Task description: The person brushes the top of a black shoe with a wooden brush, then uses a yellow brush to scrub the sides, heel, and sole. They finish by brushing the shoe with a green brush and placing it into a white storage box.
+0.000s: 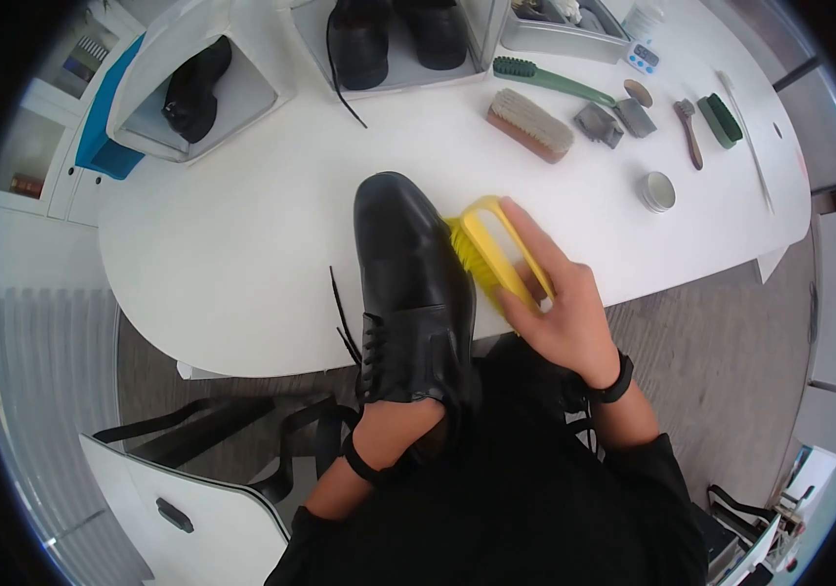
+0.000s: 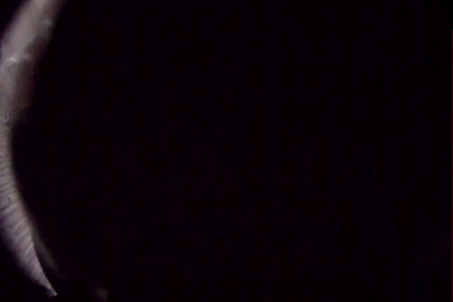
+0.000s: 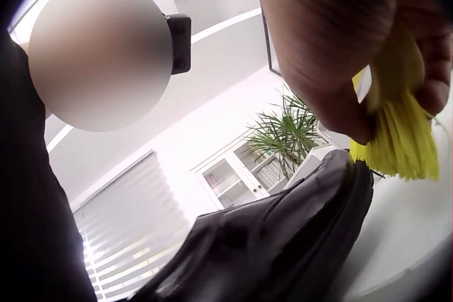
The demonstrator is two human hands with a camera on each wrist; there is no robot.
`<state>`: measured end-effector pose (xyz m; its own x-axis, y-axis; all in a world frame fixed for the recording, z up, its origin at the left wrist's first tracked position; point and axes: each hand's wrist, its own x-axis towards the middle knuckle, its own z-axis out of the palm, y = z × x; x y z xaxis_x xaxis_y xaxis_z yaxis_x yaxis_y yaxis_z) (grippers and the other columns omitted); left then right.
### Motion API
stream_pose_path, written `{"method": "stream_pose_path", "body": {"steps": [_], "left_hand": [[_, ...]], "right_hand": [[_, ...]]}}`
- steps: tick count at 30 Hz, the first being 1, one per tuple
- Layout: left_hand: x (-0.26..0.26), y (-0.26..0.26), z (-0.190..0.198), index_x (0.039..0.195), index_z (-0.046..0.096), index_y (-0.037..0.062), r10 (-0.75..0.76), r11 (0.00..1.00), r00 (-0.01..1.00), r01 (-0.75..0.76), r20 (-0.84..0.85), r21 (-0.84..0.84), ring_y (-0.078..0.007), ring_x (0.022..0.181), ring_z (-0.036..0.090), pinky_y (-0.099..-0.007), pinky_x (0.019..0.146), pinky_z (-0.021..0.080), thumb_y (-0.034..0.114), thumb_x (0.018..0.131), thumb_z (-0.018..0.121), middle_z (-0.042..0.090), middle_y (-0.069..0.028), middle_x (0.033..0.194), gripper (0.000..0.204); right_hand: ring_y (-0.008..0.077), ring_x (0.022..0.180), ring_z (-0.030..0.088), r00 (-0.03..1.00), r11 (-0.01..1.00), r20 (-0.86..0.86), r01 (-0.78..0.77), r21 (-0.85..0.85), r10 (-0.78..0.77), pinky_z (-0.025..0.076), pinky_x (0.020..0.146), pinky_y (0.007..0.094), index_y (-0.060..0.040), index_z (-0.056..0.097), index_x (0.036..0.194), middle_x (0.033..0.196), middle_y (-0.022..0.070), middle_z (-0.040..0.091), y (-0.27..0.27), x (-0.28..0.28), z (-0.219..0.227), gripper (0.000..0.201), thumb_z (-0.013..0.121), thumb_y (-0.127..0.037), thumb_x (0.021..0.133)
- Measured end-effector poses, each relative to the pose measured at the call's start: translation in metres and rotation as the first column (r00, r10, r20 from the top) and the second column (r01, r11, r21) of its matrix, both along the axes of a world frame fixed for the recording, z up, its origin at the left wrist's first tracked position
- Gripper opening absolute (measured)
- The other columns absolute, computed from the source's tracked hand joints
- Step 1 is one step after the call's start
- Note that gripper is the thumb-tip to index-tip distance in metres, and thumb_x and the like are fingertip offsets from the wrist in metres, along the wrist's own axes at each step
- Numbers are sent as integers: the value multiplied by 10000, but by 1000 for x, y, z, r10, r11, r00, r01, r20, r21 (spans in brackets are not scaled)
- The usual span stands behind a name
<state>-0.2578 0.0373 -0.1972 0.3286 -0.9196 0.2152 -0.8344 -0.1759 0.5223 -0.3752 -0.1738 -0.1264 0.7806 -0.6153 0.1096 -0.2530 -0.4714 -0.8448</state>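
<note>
A black leather lace-up shoe (image 1: 400,239) points toe-away over the table's near edge in the head view. My left hand (image 1: 400,427) reaches into its opening, so the fingers are hidden; the left wrist view is nearly all dark. With fingers and thumb curled round its yellow frame, my right hand (image 1: 564,308) grips a brush (image 1: 484,256), whose yellow bristles touch the shoe's right side near the toe. In the right wrist view, the right hand (image 3: 347,40) pinches the brush above its bristles (image 3: 400,139), beside the shoe (image 3: 283,224). Loose lace ends hang left of the shoe.
On the white table (image 1: 203,264), boxes with black shoes (image 1: 198,93) stand at the back. A wooden brush (image 1: 529,125), a green-handled brush (image 1: 555,81), a round tin (image 1: 656,191), small brushes and a timer (image 1: 643,57) lie right. A white chair (image 1: 174,498) is at lower left.
</note>
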Motion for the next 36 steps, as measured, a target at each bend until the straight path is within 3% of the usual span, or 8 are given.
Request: {"method": "stream_pose_path", "body": {"steps": [7,9,18,22,25,27,31,36], "left_hand": [[4,-2,-1,1321,649,-8,-22,997,999,24,40,-66,-428,1250,574,-541,1146,371,118,834,668,624,-232,1333,503],[4,-1,0,1325,646,-11,-27,997,991,17,-133,-77,-422,1268,569,-552,1155,360,115,828,669,616,-231,1350,513],[5,-6,3,1348,617,-48,-113,990,991,118,71,-70,-476,1255,563,-585,1134,377,149,852,657,587,-268,1373,536],[3,-6,-3,1343,616,-60,-77,993,994,84,81,-87,-480,1228,580,-583,1109,406,145,853,660,595,-276,1357,533],[1,-7,0,1332,620,-68,-89,992,972,107,217,-73,-486,1200,595,-580,1086,430,143,853,664,606,-288,1332,525],[0,-8,1,1314,628,-76,-78,992,968,99,237,-79,-489,1174,607,-582,1066,447,141,856,666,614,-295,1316,508],[-1,-13,-4,1308,627,-81,-49,992,962,78,267,-96,-486,1189,599,-575,1077,438,145,866,671,609,-301,1321,499],[-1,-14,-2,1331,608,-79,18,992,999,-14,30,-125,-468,1251,567,-559,1124,395,181,901,685,599,-287,1349,509]], "right_hand": [[451,860,686,998,994,52,-31,-104,36,581,806,431,-190,404,1570,1178,226,704,-19,47,8,860,721,-13,791],[234,697,610,986,982,160,-5,-187,36,539,768,306,-161,422,1575,1267,182,674,-23,58,6,838,717,-12,805],[168,778,615,973,989,224,-25,-145,58,539,734,277,-167,416,1581,1236,134,651,-37,88,27,828,702,5,823],[169,772,608,994,989,91,-47,-137,60,540,729,283,-168,426,1577,1237,140,642,-33,88,26,817,691,7,824],[187,709,597,996,989,71,-35,-144,45,533,721,297,-166,430,1574,1052,143,676,-28,77,27,812,682,-2,820],[425,825,709,998,992,-54,-36,-119,30,579,802,420,-233,406,1576,1033,249,721,-22,65,34,837,711,-65,815],[433,842,706,996,991,-83,-39,-128,29,585,811,419,-228,398,1580,1098,256,714,-13,37,28,844,714,-60,815],[440,850,703,999,999,-46,-20,-34,19,585,818,414,-194,386,1585,1127,261,708,1,11,14,856,718,-38,812]]}}
